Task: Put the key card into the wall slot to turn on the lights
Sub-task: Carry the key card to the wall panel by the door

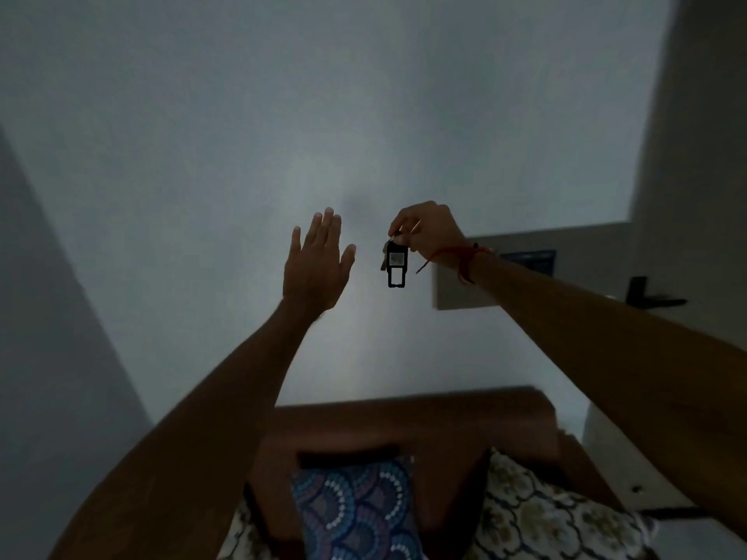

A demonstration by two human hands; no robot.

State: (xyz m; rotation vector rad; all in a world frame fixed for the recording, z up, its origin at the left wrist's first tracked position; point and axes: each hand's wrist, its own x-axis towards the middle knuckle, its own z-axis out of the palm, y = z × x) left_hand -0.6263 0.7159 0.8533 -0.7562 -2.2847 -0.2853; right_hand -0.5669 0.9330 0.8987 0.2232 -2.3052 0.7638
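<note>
The room is dim. My right hand (428,228) is raised in front of a pale wall, pinching the top of a small black key card (396,263) that dangles below my fingers with a key beside it. A red thread is tied round that wrist. My left hand (317,264) is lifted just left of the card, palm toward the wall, fingers spread, holding nothing. A dark rectangular panel (531,258) sits on the wall behind my right forearm; whether it is the slot I cannot tell.
A dark door handle (650,295) sticks out at the right. Below me stands a wooden chair back (404,422) with a blue patterned cushion (355,511) and a floral cushion (541,515). A wall corner runs down the left side.
</note>
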